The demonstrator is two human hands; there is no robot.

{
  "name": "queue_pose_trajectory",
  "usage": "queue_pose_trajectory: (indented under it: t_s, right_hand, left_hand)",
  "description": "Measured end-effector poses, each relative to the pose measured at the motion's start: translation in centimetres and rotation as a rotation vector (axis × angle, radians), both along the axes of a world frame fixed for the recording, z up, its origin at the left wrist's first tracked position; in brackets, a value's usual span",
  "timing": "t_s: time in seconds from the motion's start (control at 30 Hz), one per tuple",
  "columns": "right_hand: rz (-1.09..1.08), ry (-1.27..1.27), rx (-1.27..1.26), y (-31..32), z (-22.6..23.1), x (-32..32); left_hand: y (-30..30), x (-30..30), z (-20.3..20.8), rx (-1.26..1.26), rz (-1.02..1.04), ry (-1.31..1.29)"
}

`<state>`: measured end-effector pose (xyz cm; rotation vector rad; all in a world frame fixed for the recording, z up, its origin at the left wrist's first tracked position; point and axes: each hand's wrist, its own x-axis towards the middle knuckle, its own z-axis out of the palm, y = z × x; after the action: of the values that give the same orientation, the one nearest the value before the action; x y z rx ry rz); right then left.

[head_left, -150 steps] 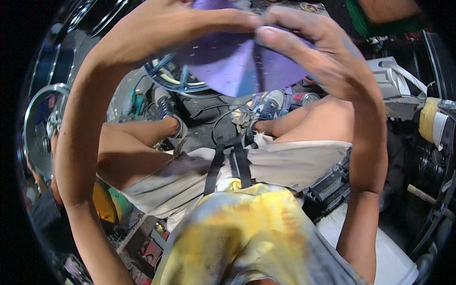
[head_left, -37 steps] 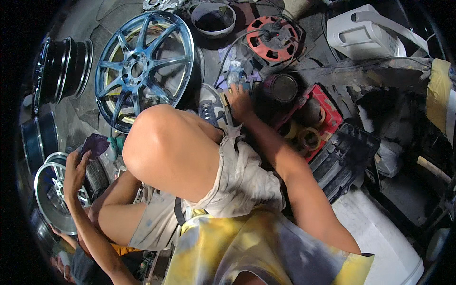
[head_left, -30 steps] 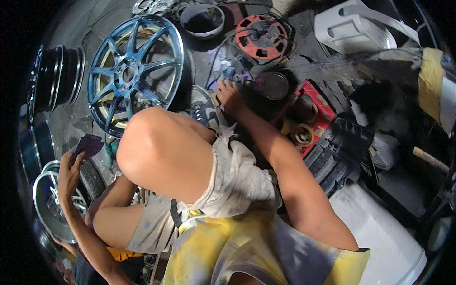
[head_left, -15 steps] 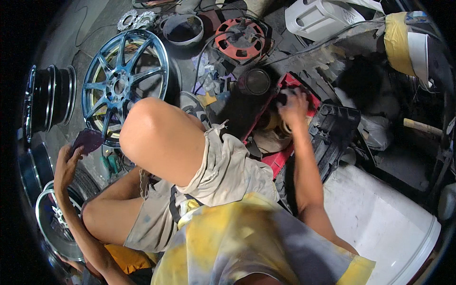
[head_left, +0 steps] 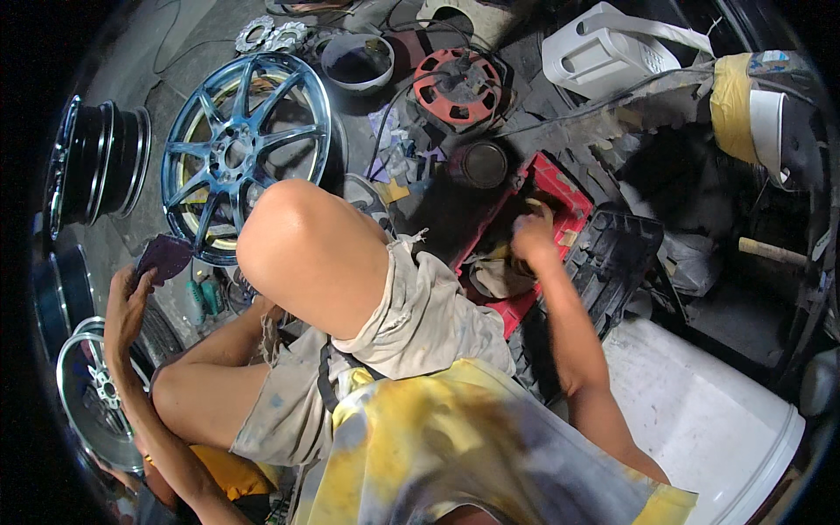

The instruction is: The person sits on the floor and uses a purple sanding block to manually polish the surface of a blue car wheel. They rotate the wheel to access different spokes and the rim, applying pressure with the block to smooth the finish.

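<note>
My left hand [head_left: 131, 293] is closed on a dark purple sheet of sandpaper [head_left: 164, 257], held out beside the blue alloy wheel [head_left: 234, 157]. The wheel lies on the floor beyond my raised knee, which hides part of its lower edge. On my right stands an open red toolbox [head_left: 560, 188], and my right hand [head_left: 534, 234] reaches down into it. Its fingers are curled, and a pale tan thing or fingertip shows at them; what they hold, I cannot make out. A crumpled beige cloth [head_left: 501, 278] lies in the near part of the toolbox.
Wheel rims [head_left: 101, 162] stand at the far left. Beyond the toolbox are a dark round can [head_left: 481, 164], a red cable reel [head_left: 457, 87] and a grey bowl [head_left: 359, 66]. A white container [head_left: 700, 402] sits at my right; scraps of sandpaper [head_left: 402, 162] litter the floor.
Inside the toolbox my right hand has come nearer and lower, and its fingers have curled in. My left hand still grips the sandpaper. The whole view has shifted slightly.
</note>
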<state>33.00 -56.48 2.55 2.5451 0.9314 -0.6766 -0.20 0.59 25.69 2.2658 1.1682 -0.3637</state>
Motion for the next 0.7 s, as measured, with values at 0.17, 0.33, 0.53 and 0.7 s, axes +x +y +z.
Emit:
queue_pose_trajectory:
  t_s: [0.17, 0.33, 0.53, 0.7]
  right_hand:
    - [-0.067, 0.065, -0.007, 4.5, 2.6, -4.6]
    - [-0.089, 0.27, 0.033, 1.9, 4.7, -1.5]
    - [-0.169, 0.133, 0.033, -1.7, 5.5, 4.8]
    - [-0.337, 0.548, 0.159, -0.7, 6.3, 4.4]
  left_hand:
    - [-1.5, 0.3, 0.7, -0.02, 0.015, 0.032]
    - [-1.0, -1.2, 0.9, -0.052, 0.046, -0.028]
    - [-0.8, -2.8, 0.4, -0.062, 0.12, -0.074]
    - [0.4, -3.4, -0.6, -0.048, 0.09, -0.018]
